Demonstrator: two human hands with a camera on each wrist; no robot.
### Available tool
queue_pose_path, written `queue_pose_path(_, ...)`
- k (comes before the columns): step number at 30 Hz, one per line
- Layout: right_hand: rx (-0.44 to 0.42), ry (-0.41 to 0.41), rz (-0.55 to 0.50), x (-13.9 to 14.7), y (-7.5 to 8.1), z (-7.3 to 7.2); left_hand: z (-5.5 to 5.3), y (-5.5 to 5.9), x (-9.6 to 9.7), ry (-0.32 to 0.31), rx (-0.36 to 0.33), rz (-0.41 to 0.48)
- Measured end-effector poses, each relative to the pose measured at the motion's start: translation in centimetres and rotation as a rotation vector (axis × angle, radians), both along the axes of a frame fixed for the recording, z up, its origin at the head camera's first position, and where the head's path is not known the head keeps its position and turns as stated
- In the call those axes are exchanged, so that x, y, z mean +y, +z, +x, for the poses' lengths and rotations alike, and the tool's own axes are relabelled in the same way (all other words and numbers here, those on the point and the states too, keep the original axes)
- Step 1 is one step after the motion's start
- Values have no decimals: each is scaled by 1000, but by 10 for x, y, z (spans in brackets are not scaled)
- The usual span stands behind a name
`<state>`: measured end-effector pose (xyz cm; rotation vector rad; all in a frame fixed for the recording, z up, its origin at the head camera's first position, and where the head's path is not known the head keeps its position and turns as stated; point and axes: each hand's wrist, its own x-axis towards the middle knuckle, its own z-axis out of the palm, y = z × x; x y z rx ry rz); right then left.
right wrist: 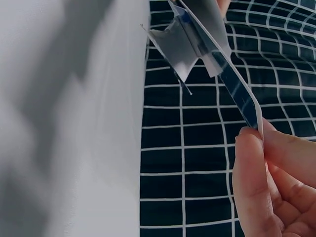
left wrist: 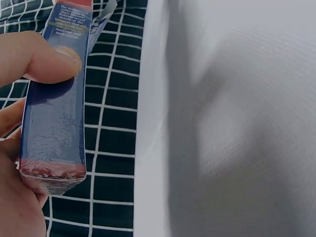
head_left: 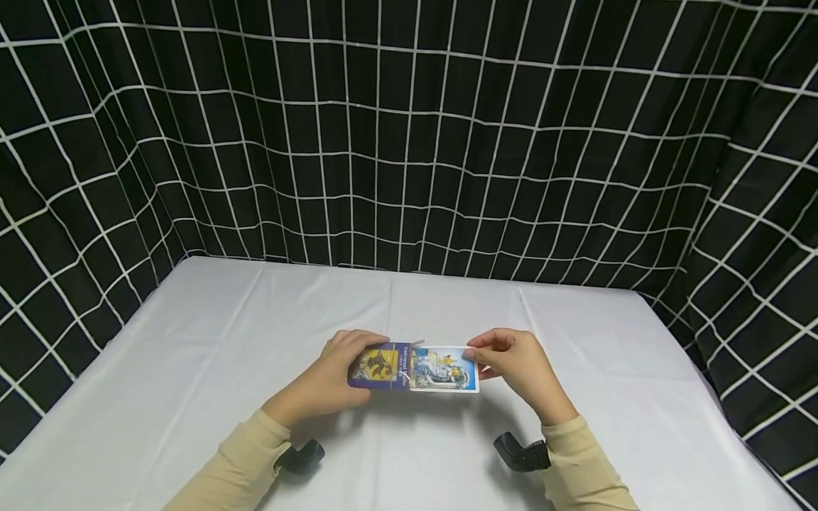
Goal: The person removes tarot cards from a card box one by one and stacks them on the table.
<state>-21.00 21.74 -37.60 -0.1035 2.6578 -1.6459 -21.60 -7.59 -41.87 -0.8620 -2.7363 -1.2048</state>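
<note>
My left hand (head_left: 332, 376) grips a purple-blue tarot card box (head_left: 378, 367) with a yellow picture on its front. In the left wrist view the thumb presses on the narrow side of the box (left wrist: 59, 118), which has clear wrap at its end. A tarot card (head_left: 444, 369) with a blue picture and white border sticks out of the box's right end. Between thumb and fingers, my right hand (head_left: 517, 365) pinches the card's outer edge. The right wrist view shows the card (right wrist: 242, 94) nearly edge-on, with the box's opened flap (right wrist: 180, 47) beside it.
A white cloth (head_left: 307, 298) with fold lines covers the table. Black curtains with a white grid (head_left: 409, 142) stand behind and along both sides. A black wrist mount (head_left: 303, 458) is on the left sleeve, another mount (head_left: 520, 454) on the right.
</note>
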Motion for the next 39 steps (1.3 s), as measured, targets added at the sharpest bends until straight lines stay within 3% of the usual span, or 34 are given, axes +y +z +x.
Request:
queue_pose_path(18,-86,75,92,6,3,-2,-2,2,-5,20,29,-18)
queue_pose_path(25,-142,87,48,9,1,-2,-4,1,-7,25,16,-12)
queue_pose_path(32,-195,153,65,13,-2,-1,-6,0,-8,42,0,-10)
queue_pose_path(39,-179,233,62,25,-1,-2,-13,0,-1,8,18,6)
